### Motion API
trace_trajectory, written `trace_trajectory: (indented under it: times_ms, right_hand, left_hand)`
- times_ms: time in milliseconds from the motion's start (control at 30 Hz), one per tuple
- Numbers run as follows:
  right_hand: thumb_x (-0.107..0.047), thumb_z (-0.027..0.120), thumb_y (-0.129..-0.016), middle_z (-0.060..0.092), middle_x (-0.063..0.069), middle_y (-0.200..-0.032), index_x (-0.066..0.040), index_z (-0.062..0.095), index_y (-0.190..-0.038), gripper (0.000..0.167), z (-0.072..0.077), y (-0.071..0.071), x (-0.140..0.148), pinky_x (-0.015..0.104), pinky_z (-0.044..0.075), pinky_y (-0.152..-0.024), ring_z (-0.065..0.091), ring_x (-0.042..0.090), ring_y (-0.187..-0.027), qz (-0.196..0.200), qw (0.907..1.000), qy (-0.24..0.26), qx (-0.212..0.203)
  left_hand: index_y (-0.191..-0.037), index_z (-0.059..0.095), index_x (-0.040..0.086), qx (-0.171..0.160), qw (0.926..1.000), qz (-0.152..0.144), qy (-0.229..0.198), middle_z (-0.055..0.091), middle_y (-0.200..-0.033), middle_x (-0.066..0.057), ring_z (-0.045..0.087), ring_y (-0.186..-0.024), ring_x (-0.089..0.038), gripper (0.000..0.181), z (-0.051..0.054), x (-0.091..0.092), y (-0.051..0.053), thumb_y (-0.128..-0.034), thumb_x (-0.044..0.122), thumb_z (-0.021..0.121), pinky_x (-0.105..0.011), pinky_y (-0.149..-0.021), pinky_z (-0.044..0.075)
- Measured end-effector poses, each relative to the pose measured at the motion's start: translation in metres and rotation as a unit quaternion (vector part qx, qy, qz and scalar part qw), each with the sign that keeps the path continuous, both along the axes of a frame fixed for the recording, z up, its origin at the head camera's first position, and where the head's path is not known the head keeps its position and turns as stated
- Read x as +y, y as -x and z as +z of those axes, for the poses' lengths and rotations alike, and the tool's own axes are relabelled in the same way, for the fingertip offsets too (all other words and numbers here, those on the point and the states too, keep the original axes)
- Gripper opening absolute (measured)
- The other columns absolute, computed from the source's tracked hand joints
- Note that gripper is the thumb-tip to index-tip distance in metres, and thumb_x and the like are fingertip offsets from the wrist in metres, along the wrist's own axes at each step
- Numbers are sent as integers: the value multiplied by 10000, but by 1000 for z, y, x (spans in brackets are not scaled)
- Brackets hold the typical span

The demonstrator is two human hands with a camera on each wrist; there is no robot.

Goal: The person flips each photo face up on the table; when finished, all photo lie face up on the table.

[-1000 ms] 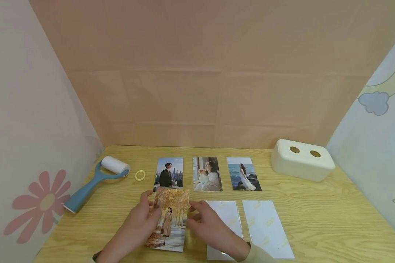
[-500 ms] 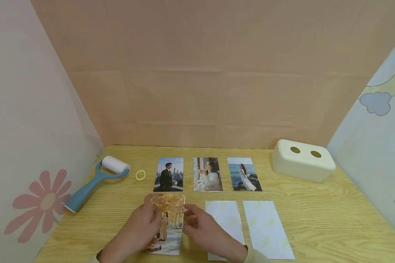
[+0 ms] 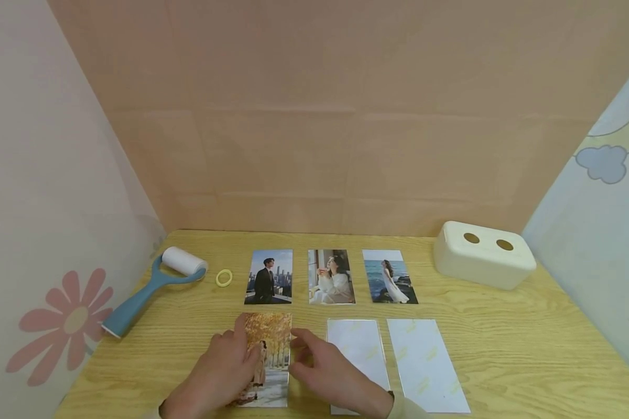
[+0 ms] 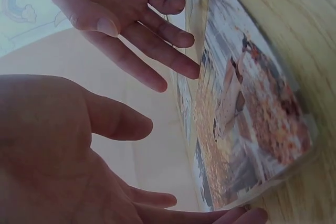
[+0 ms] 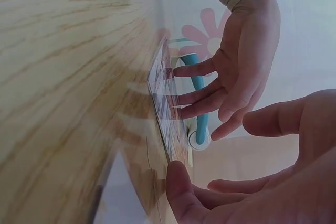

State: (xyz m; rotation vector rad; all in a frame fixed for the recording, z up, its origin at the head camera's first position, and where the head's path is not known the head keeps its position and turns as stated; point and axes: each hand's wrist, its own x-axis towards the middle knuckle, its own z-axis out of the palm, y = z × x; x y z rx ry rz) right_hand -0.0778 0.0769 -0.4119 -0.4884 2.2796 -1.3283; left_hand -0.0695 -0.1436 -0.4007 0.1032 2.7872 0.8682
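Note:
A photo print of a person in a long coat among autumn trees lies on the table in the head view, a thin clear margin along its edge in the left wrist view. My left hand is at its left side, fingertips touching the edge and thumb held apart above it. Across from it, my right hand has loosely bent fingers against the right edge. Neither hand pinches the print. Two white cards with faint yellow marks lie to the right: one partly under my right hand, the other farther right.
Three photos line up behind: a person in a dark suit, one in a white sweater, one by the sea. A blue-handled lint roller and a pale yellow ring lie left. A cream box with two holes stands back right.
The autumn photo has come down toward me and slightly left, straightened, and now lies just below the suit photo, which it overlapped. Both hands moved with it; the thumbs no longer grip it.

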Motion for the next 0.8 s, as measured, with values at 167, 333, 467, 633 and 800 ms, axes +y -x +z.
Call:
trace_trajectory:
  times_ms: [167,333,467,633,800]
  right_hand:
    - [-197,643,-940,618,34,-1256,-55,498,-1437,538,1,-1,0,390,512,-855,610,192,-1029,-1,10000,-65,17]
    - [-177,651,-938,607,38,-1257,-58,512,-1419,515,1,-2,1,385,510,-840,600,198,-1027,-38,10000,-29,-30]
    - [-176,652,-946,599,39,-1269,-63,521,-1410,496,1,-2,1,381,508,-829,596,194,-1022,-37,9999,36,-114]
    - [-143,643,-946,602,57,-1278,-50,548,-1381,455,3,-2,3,350,514,-812,603,180,-1006,-79,9998,137,87]
    - [-117,602,-987,610,65,-1268,-54,593,-1320,340,11,0,9,346,526,-815,622,198,-1024,-103,9986,440,267]
  left_hand:
    - [-1498,325,-85,-87,9999,-9,102,614,-1114,-285,539,-1102,-526,665,0,1,0,-1020,293,591,-628,-782,482]
    - [-1488,325,-94,-60,9999,15,147,609,-1117,-289,526,-1115,-530,669,-1,3,-1,-1013,291,597,-625,-789,486]
    - [-1489,320,-92,-66,9999,37,98,592,-1153,-315,513,-1135,-543,657,1,3,-2,-1021,283,589,-634,-803,480]
    - [-1482,362,-80,104,9999,36,117,572,-1229,-306,498,-1180,-536,609,5,3,-3,-1035,283,561,-637,-844,474]
    - [-1455,430,-55,22,9999,-21,-121,568,-1296,-240,484,-1235,-494,559,10,9,-1,-1035,289,562,-620,-893,454]
